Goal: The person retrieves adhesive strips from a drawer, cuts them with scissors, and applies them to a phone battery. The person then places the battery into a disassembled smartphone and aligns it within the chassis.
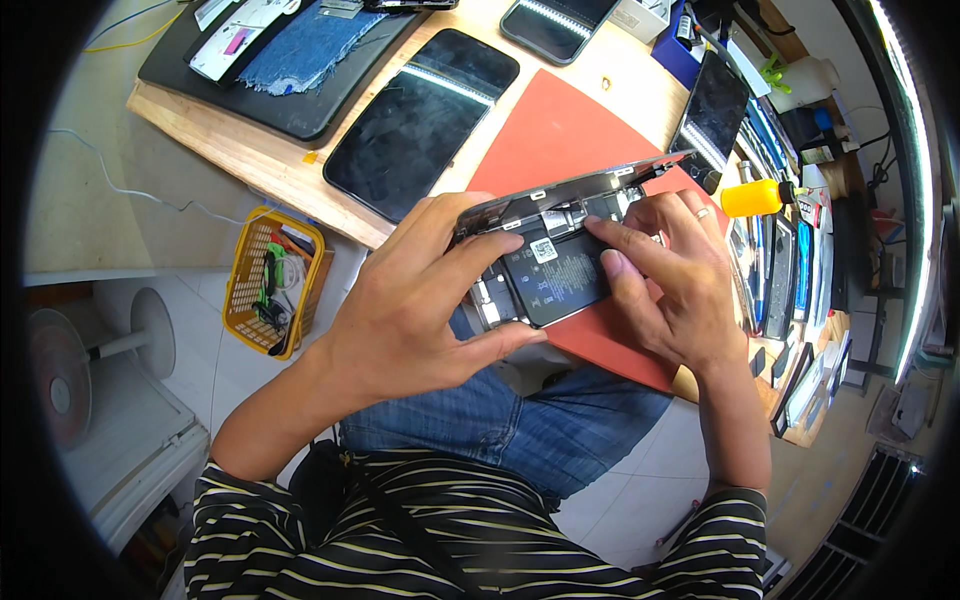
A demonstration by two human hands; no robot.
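Note:
An opened smartphone (500, 290) is held up over the red mat (530, 125), its black battery (565, 285) and inner parts showing. The display panel (560, 190) is lifted along the far long side and tilts over the body. My left hand (420, 290) grips the phone's left end, thumb under the near corner and fingers against the panel. My right hand (675, 265) is at the right part, its index fingertip pressed into the inside near the panel and its thumb at the battery's edge. Whether those right fingers pinch a small part is hidden.
Dark phones (425, 115) lie left and behind the mat. A denim cloth (305, 50) rests on a black board (270, 110). At the right are a yellow bottle (752, 198) and another dark phone (712, 115). A yellow basket (240, 290) with cables stands below the table's left edge.

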